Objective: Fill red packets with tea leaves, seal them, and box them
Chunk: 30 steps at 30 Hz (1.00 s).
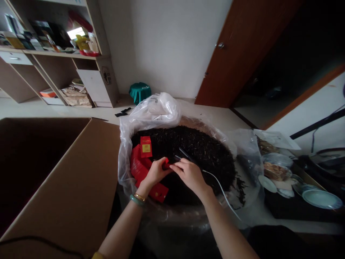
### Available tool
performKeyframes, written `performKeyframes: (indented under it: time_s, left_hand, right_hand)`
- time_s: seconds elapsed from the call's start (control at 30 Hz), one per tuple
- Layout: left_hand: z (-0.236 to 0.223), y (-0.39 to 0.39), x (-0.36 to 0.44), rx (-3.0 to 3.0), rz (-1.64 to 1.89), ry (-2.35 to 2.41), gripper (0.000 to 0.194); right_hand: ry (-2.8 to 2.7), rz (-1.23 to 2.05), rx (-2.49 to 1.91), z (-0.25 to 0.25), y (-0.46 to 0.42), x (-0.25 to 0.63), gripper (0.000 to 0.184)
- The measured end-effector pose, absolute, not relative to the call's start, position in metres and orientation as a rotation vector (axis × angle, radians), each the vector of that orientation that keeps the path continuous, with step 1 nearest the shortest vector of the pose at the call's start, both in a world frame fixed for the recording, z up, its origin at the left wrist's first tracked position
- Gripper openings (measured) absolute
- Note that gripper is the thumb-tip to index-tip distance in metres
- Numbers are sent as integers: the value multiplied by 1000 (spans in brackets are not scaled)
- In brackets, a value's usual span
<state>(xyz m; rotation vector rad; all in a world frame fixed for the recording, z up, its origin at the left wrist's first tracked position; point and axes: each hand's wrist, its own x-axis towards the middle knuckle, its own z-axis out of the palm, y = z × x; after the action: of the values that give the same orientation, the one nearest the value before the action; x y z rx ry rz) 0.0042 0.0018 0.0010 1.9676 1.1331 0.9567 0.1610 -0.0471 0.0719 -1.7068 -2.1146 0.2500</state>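
Note:
My left hand (pixel 155 172) is closed on a small red packet (pixel 167 165), partly hidden by the fingers. My right hand (pixel 192 175) pinches the same packet's edge from the other side. Just behind the right hand is a slim black two-armed tool (pixel 185 154), like a hair straightener, with a white cord (pixel 221 187); I cannot tell whether the palm also grips it. Below spreads a heap of dark dried leaves (pixel 205 144) in a clear plastic bag (pixel 124 144). Red packets lie on the left of the heap, one with a yellow label (pixel 146 146).
A large open cardboard box (pixel 81 176) stands close on the left. On the right are a clear bag of brown pieces (pixel 277 169) and several dishes (pixel 322 198). Behind are a teal covered bin (pixel 140 92), a shelf desk (pixel 61 55) and a brown door (pixel 229 64).

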Motion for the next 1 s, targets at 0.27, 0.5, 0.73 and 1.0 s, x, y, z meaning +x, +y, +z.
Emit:
performKeyframes:
  time_s: [0.27,0.5,0.73,1.0]
  left_hand:
    - [-1,1,3,2160,805,1137,35]
    - [0,0,4,2274,666,1185,31]
    - [5,1,4,2105,783,1254,28]
    - [7,1,3,2009,838,1228,22]
  right_hand:
    - [-2273,400,-2013,93,-39,162,19]
    - [-2243,406,-2114,78,-26,144,18]
    - [-2087,473,-1900,74,-24,150,11]
    - [-1931,776,-1594,79,-19,170,18]
